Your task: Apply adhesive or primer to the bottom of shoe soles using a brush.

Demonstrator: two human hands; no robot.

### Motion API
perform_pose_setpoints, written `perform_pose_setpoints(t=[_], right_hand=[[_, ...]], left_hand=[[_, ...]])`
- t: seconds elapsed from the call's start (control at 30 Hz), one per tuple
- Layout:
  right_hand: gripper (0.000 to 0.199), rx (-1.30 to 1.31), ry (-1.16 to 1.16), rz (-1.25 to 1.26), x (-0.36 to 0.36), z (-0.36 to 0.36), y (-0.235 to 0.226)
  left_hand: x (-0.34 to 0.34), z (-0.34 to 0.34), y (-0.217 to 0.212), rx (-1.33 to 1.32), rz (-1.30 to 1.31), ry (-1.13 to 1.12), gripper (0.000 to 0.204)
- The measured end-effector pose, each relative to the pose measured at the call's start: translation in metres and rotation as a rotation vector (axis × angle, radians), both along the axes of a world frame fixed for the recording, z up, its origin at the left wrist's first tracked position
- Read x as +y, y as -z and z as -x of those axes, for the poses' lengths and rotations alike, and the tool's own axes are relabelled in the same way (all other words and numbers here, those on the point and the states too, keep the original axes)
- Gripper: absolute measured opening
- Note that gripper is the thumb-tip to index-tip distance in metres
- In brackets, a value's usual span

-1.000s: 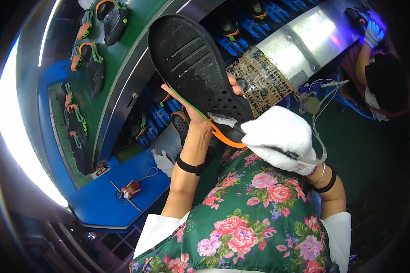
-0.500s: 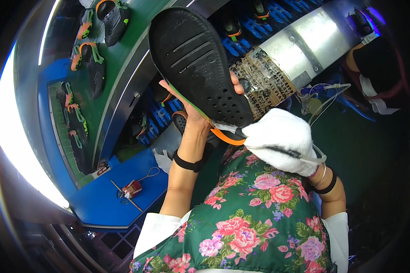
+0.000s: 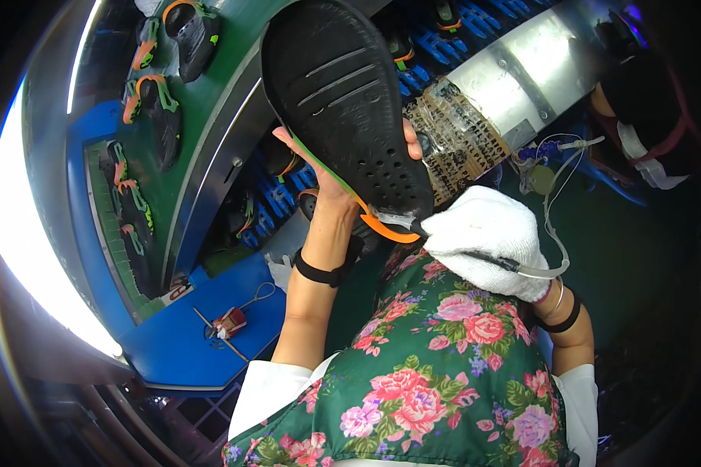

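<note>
My left hand (image 3: 333,185) holds up a black shoe (image 3: 339,97), its fingers wrapped round the edges. The shoe's black face with three slits and several small round holes is toward me. Along its near end runs an orange strap (image 3: 388,230), beside a whitish, shiny patch (image 3: 396,219). My right hand (image 3: 487,237), in a white knit glove, is closed round a dark pen-like tool (image 3: 491,259) with a pale tube (image 3: 544,272) trailing from it. The tool's dark tip is at the shoe's near end, by the strap; whether it touches, I cannot tell.
Several black shoes with orange and green straps (image 3: 157,113) stand on the green conveyor (image 3: 210,117) at left. Blue racks (image 3: 475,23) hold more shoes behind. A taped cardboard piece (image 3: 459,136) covers part of a metal ledge (image 3: 522,62). A blue table (image 3: 171,350) bears a small red object (image 3: 227,322).
The shoe has moved slightly up and right in view. My right hand has shifted slightly right, and the tool's tip now sits at the right end of the whitish patch.
</note>
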State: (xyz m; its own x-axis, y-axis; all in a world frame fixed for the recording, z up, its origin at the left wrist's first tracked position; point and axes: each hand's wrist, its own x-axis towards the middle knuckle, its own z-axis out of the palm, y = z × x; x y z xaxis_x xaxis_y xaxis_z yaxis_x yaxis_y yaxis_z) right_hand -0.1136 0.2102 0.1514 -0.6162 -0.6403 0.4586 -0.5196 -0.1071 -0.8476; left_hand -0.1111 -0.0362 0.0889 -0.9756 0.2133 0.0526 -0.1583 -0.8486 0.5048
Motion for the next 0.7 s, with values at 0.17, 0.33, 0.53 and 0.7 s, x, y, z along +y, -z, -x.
perform_pose_setpoints(t=[0.17, 0.33, 0.53, 0.7], right_hand=[[0.020, 0.018, 0.048, -0.012, -0.001, -0.006, -0.007], [0.021, -0.088, 0.026, -0.005, 0.001, -0.005, -0.007], [0.020, -0.051, 0.046, -0.018, 0.002, -0.007, -0.006], [0.023, 0.008, 0.052, -0.023, 0.004, -0.009, -0.004]], left_hand=[[0.000, 0.001, -0.006, 0.021, 0.007, 0.014, 0.125], [0.004, -0.005, -0.016, -0.142, 0.014, -0.060, 0.127], [0.005, 0.000, -0.014, -0.145, 0.060, -0.086, 0.127], [0.004, 0.006, -0.006, 0.016, -0.002, -0.096, 0.126]])
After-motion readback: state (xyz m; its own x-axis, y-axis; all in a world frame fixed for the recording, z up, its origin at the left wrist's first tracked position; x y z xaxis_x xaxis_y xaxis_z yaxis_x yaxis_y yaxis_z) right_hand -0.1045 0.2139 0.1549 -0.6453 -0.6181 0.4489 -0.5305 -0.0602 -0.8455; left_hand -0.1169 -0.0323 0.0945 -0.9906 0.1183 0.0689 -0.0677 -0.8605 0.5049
